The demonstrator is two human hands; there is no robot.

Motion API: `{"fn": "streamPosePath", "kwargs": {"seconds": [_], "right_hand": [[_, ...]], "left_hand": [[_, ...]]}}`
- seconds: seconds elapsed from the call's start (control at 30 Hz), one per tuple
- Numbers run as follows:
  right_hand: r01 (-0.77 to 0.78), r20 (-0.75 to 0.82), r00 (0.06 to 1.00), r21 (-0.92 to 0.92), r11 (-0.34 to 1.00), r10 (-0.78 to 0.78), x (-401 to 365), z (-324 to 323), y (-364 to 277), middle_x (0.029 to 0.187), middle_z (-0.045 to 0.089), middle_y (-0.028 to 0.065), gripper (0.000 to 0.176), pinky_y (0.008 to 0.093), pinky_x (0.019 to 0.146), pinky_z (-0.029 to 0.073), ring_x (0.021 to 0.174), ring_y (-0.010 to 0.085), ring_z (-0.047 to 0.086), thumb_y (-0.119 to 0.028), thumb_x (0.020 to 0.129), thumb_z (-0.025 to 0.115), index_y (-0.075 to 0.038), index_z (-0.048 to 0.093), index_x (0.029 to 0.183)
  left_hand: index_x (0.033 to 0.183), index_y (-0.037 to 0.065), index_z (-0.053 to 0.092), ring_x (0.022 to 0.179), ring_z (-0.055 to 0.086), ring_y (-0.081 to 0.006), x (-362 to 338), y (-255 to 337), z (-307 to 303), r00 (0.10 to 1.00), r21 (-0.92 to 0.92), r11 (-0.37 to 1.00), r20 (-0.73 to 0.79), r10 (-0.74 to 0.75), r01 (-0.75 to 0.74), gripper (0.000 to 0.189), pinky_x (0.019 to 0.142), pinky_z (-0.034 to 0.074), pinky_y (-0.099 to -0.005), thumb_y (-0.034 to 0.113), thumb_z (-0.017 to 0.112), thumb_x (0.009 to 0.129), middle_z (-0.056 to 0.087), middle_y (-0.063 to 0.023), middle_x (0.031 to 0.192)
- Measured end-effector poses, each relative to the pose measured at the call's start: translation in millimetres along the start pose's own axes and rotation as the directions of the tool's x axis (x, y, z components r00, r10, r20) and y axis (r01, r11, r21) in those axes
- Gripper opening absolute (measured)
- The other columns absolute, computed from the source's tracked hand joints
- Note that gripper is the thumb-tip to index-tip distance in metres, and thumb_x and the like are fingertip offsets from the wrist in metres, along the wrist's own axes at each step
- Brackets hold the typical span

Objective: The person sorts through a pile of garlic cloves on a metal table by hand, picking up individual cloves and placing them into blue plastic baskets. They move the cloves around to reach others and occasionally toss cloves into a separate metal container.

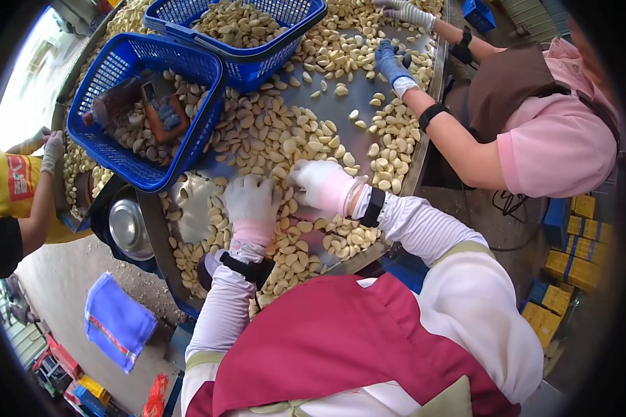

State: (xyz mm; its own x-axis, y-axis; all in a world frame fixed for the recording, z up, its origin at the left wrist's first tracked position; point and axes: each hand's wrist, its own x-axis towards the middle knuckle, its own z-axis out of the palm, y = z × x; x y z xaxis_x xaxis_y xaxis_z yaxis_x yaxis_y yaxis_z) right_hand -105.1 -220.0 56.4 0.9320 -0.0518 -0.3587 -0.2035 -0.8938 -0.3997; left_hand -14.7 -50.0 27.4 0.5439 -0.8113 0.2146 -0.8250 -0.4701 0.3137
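Observation:
Pale garlic cloves (pixel 285 139) lie in a thick layer on the metal table (pixel 202 201). My left hand (pixel 250 201), in a white glove with a pink cuff, rests on the cloves with its fingers slightly apart and the tips bent down among them. To its right, my right hand (pixel 321 183), gloved the same way, has its fingers curled toward the cloves. Its fingertips are partly hidden, so whether a clove is between them does not show. Each of my wrists wears a black band.
A blue basket (pixel 156 182) holding cloves and a brown-red object stands ahead left, touching another blue basket (pixel 240 52) with cloves. At right, a co-worker's gloved hands (pixel 394 64) are over the cloves. Another person (pixel 24 181) works at left, near a metal bowl (pixel 129 226).

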Motion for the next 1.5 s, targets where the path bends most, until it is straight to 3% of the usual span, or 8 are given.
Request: {"fn": "streamPosePath", "kwargs": {"seconds": [0.27,0.37,0.5,0.73,0.9,1.07,1.33,1.5], "right_hand": [[-0.412,0.383,0.908,0.890,0.194,0.171,-14.1,0.4,5.1,0.098,0.070,0.0064,0.047,0.0304,0.067,0.055,0.079,0.0137,0.067,-0.038,0.089,0.067,-0.004,0.064,0.120],[-0.276,0.175,0.954,0.834,0.478,0.245,-5.2,6.1,3.9,0.092,0.071,0.0061,0.042,0.0309,0.071,0.055,0.080,0.0159,0.068,-0.031,0.088,0.066,-0.006,0.064,0.122],[0.081,-0.086,0.994,0.256,0.963,-0.061,9.1,22.6,-9.1,0.107,0.067,0.0120,0.031,0.0402,0.083,0.054,0.096,0.0323,0.066,-0.018,0.081,0.068,-0.008,0.068,0.111],[0.140,0.047,0.990,-0.117,0.983,-0.135,14.1,9.6,-23.9,0.113,0.061,0.0127,0.021,0.0419,0.086,0.053,0.102,0.0342,0.064,-0.010,0.083,0.062,-0.008,0.067,0.103],[0.092,0.018,0.995,0.139,0.986,-0.095,23.7,11.7,-9.8,0.099,0.062,0.0144,0.047,0.0446,0.083,0.053,0.096,0.0371,0.063,-0.007,0.062,0.077,-0.006,0.061,0.106],[-0.099,0.115,0.993,0.929,0.357,-0.026,1.7,-16.5,38.5,0.089,0.061,0.0054,0.025,0.0289,0.069,0.051,0.079,0.0136,0.060,-0.011,0.080,0.063,-0.001,0.059,0.103],[-0.193,0.193,0.980,0.981,-0.011,0.053,-2.8,-5.4,4.7,0.092,0.069,0.0023,0.044,0.0279,0.069,0.052,0.075,0.0092,0.061,-0.042,0.093,0.062,-0.006,0.067,0.117],[-0.140,-0.181,0.953,0.444,0.885,0.242,37.9,-5.1,21.2,0.106,0.069,0.0157,0.032,0.0407,0.077,0.055,0.090,0.0327,0.069,-0.021,0.091,0.061,-0.005,0.061,0.119]], "left_hand": [[0.083,0.008,0.070,0.091,0.060,-0.0342,-5.5,16.6,-17.6,1.000,-0.424,0.906,0.000,-0.025,0.023,0.012,0.079,0.048,-0.0427,0.012,0.074,0.073,0.063,-0.0103,0.099],[0.082,0.006,0.068,0.084,0.062,-0.0318,-20.1,18.2,-37.1,0.946,-0.531,0.824,-0.118,-0.303,0.198,0.012,0.072,0.048,-0.0416,0.004,0.072,0.071,0.064,-0.0097,0.090],[0.077,0.013,0.069,0.080,0.061,-0.0286,-64.0,17.0,-27.0,0.729,-0.450,0.783,0.339,0.595,-0.430,0.009,0.069,0.047,-0.0418,0.022,0.073,0.076,0.060,-0.0052,0.078],[0.072,0.014,0.074,0.074,0.063,-0.0303,-42.5,-36.9,-57.8,0.847,0.141,0.988,0.518,-0.123,0.057,0.015,0.064,0.048,-0.0455,0.027,0.067,0.075,0.061,-0.0088,0.074],[0.079,0.009,0.068,0.071,0.064,-0.0265,-25.7,42.4,-10.5,0.855,-0.242,0.908,0.319,0.408,-0.343,0.009,0.062,0.051,-0.0400,0.016,0.067,0.073,0.060,-0.0067,0.071],[0.097,0.012,0.067,0.080,0.063,-0.0249,-29.5,70.5,18.2,0.867,-0.066,0.920,0.314,0.386,-0.386,0.019,0.064,0.051,-0.0399,0.014,0.065,0.078,0.062,-0.0053,0.081],[0.118,0.005,0.062,0.100,0.062,-0.0323,7.7,30.4,-22.6,0.968,-0.536,0.818,-0.003,-0.249,0.209,0.043,0.086,0.050,-0.0402,0.015,0.075,0.078,0.064,-0.0158,0.111],[0.125,0.016,0.061,0.129,0.043,-0.0412,-6.9,-15.1,-27.4,0.979,-0.085,0.993,0.180,0.096,-0.082,0.058,0.104,0.035,-0.0559,0.031,0.075,0.071,0.050,-0.0176,0.137]]}}
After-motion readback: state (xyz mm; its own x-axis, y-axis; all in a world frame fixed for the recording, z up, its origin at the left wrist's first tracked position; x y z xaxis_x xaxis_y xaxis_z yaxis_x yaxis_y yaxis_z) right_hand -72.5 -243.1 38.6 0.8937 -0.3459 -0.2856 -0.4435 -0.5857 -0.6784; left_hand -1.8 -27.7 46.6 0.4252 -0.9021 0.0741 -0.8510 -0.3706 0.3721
